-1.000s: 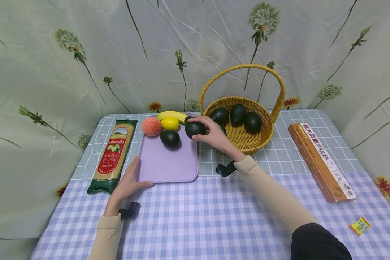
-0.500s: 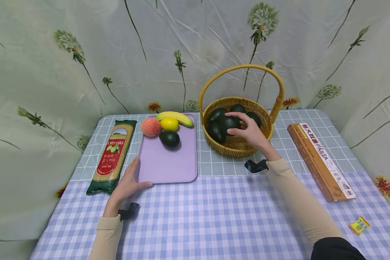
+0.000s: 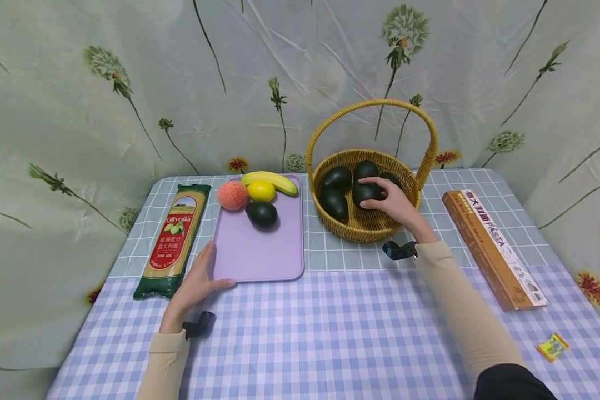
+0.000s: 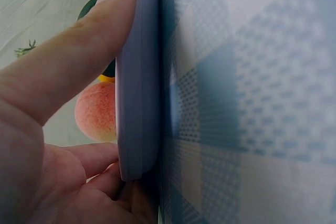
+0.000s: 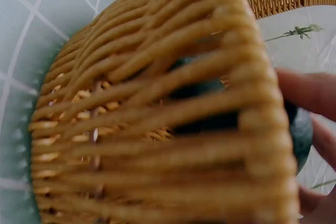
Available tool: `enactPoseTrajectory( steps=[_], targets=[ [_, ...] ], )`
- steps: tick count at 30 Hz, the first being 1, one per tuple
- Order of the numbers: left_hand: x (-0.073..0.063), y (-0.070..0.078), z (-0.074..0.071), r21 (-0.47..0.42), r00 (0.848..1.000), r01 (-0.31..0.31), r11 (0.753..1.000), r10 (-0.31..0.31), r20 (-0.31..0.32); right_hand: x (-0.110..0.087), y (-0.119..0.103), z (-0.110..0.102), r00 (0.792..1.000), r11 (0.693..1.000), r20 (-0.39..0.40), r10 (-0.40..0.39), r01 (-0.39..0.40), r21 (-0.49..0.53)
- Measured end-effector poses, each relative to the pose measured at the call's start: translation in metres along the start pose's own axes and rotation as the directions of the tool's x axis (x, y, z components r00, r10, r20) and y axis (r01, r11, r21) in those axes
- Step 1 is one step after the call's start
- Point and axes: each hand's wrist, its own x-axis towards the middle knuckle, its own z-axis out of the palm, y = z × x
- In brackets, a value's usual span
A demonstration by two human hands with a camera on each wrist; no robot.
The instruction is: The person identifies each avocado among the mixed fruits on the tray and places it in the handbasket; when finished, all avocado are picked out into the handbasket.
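Observation:
My right hand (image 3: 392, 203) reaches into the yellow wicker basket (image 3: 362, 232) and grips a dark green avocado (image 3: 366, 195) between thumb and fingers. Several more avocados (image 3: 334, 203) lie around it in the basket. In the right wrist view the basket wall (image 5: 157, 114) hides much of the fruit. My left hand (image 3: 198, 280) holds the near left corner of a lilac tray (image 3: 260, 258), thumb (image 4: 105, 19) along the front rim and fingers at the left side. The tray bears a peach (image 3: 232, 195), a lemon (image 3: 261, 191), a banana (image 3: 270, 181) and one avocado (image 3: 261, 214).
Left of the tray lies a spaghetti bag (image 3: 174, 239). A long brown pasta box (image 3: 495, 250) lies right of the basket, and a small yellow packet (image 3: 553, 348) near the right edge. The basket's tall handle (image 3: 375, 103) arches over its opening. A printed curtain stands behind the table.
My right hand has carried the avocado from above the tray's right edge rightward and down into the basket, among the others there. The left hand stays at the tray corner.

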Motion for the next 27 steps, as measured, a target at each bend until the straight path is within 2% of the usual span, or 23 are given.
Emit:
enactPoseTrajectory(
  steps=[6, 10, 12, 16, 19, 23, 27],
  targets=[
    [0.000, 0.000, 0.000, 0.002, 1.000, 0.000, 1.000, 0.000, -0.001, 0.008, 0.000, 0.008, 1.000, 0.997, 0.009, -0.016, 0.017, -0.080],
    [0.000, 0.000, 0.001, 0.001, 1.000, 0.001, 1.000, -0.001, -0.002, 0.008, -0.001, 0.011, 1.000, 0.991, 0.024, 0.015, -0.012, -0.131],
    [0.000, 0.000, 0.001, 0.003, 1.000, 0.001, 1.000, -0.001, -0.002, 0.006, -0.002, 0.011, 1.000, 0.990, 0.006, 0.023, -0.022, -0.137],
    [0.000, 0.000, 0.001, 0.007, 1.000, 0.005, 1.000, -0.005, 0.000, 0.003, -0.004, 0.009, 0.998, 0.997, -0.061, 0.014, -0.018, -0.076],
    [0.000, -0.001, 0.000, 0.008, 1.000, 0.005, 1.000, -0.005, 0.001, 0.001, -0.008, 0.010, 0.997, 1.000, -0.077, -0.023, 0.023, -0.006],
    [0.001, -0.002, 0.000, 0.014, 1.000, 0.001, 1.000, -0.001, 0.000, -0.001, -0.019, 0.017, 0.992, 0.987, -0.019, -0.122, 0.123, 0.100],
    [0.002, -0.002, 0.000, 0.021, 1.000, 0.000, 1.000, 0.000, -0.001, 0.000, -0.031, 0.032, 0.969, 0.956, 0.076, -0.236, 0.218, 0.196]
  ],
)
